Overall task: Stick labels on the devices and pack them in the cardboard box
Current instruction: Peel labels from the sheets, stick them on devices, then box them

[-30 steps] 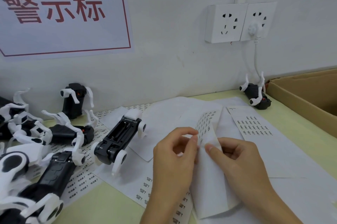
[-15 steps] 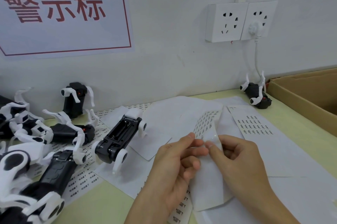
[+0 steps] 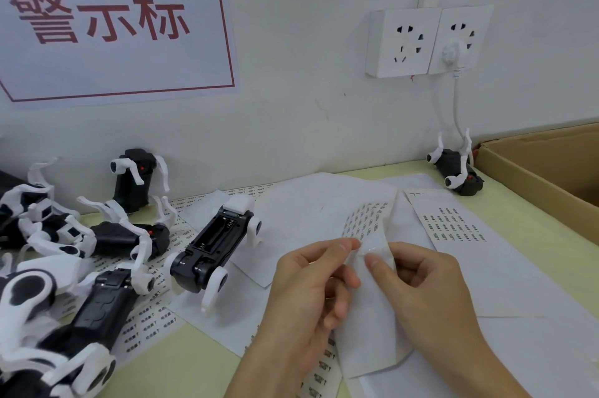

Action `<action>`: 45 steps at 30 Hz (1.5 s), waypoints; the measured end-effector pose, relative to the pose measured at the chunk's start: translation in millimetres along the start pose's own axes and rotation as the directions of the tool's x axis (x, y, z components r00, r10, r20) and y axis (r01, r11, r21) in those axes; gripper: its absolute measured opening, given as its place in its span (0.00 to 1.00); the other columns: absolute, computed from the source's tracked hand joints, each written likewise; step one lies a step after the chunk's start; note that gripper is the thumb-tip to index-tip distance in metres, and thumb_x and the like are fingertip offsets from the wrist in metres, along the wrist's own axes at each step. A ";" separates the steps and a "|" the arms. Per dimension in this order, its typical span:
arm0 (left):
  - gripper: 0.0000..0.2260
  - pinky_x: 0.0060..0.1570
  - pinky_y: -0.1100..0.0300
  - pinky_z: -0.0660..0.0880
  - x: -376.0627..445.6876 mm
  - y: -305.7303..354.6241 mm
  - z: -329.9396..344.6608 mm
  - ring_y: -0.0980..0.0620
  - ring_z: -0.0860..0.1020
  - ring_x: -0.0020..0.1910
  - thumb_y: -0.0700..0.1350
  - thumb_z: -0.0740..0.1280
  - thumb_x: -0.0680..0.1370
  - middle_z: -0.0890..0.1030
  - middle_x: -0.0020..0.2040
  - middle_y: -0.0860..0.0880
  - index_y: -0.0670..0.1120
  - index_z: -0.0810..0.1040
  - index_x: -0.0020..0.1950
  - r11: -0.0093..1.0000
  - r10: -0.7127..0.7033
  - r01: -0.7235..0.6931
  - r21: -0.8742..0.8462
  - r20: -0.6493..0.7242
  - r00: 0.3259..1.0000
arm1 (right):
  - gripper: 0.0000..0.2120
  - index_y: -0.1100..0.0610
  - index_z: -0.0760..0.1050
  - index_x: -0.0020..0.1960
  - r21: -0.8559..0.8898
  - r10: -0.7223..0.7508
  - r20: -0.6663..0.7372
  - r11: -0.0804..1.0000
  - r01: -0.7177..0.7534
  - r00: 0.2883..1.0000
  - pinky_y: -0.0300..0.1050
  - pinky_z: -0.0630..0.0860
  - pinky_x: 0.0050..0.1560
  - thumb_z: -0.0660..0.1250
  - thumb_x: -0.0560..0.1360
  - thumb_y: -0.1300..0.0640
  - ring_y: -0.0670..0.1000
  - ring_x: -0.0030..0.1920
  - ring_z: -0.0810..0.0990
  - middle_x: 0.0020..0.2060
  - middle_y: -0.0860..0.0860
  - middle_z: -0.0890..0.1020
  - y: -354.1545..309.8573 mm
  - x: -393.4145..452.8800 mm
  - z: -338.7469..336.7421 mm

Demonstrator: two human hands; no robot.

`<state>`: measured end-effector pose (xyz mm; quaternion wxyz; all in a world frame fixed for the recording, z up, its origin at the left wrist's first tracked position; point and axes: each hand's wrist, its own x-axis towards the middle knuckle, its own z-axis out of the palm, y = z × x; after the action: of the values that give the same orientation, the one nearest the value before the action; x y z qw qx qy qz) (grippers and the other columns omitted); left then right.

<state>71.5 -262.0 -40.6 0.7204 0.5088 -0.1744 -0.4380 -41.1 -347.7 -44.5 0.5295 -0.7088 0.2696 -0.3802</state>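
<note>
Hands, left hand (image 3: 311,287) and right hand (image 3: 421,287), pinch label sheet (image 3: 369,326); print illegible.

Bright even indoor light, soft shadows, wide-angle bending at edges, lower-left corner blurred

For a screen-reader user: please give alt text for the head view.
Two hands, left hand and right hand, pinch a label sheet above paper-strewn table. Black-and-white devices lie left; a cardboard box sits right.
</note>
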 end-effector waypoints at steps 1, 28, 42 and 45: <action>0.07 0.17 0.67 0.58 -0.2 0.0 0.3 0.54 0.63 0.17 0.42 0.69 0.78 0.76 0.30 0.43 0.42 0.86 0.46 0.999 0.022 -0.022 0.027 -0.006 1.000 | 0.11 0.61 0.82 0.35 0.003 0.001 -0.001 1.000 -0.001 1.000 0.35 0.70 0.29 0.70 0.76 0.63 0.45 0.28 0.73 0.27 0.58 0.79 0.0 0.2 0.2; 0.13 0.22 0.63 0.59 -5.8 13.6 1.1 0.53 0.67 0.28 0.52 0.73 0.68 0.72 0.33 0.51 0.48 0.74 0.27 0.940 0.173 -0.193 -0.282 -0.092 0.981 | 0.26 0.55 0.57 0.24 -0.498 0.071 -0.317 0.836 -0.230 0.946 0.47 0.60 0.30 0.57 0.79 0.48 0.49 0.26 0.65 0.20 0.46 0.63 -1.3 3.4 -13.5; 0.20 0.47 0.54 0.65 -4.1 13.7 1.5 0.51 0.72 0.46 0.55 0.71 0.67 0.75 0.35 0.50 0.45 0.68 0.23 0.945 0.225 -0.264 -0.192 -0.203 0.953 | 0.14 0.64 0.85 0.40 0.384 0.303 0.432 0.790 -0.477 0.850 0.37 0.65 0.20 0.68 0.68 0.53 0.51 0.23 0.75 0.28 0.60 0.78 -14.3 -8.1 19.6; 0.20 0.47 0.55 0.67 -2.9 11.7 1.2 0.51 0.73 0.47 0.54 0.67 0.69 0.77 0.37 0.52 0.45 0.69 0.22 0.948 0.244 -0.274 -0.160 -0.186 0.952 | 0.13 0.65 0.85 0.40 0.420 0.292 0.451 0.765 -0.489 0.843 0.36 0.65 0.20 0.70 0.67 0.55 0.50 0.23 0.74 0.28 0.59 0.78 -17.2 -8.3 18.8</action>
<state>74.4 -259.2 -29.2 0.8275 0.4468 -0.1389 -0.3103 -30.6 -325.9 -33.0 0.8090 -0.5226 0.1991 -0.1811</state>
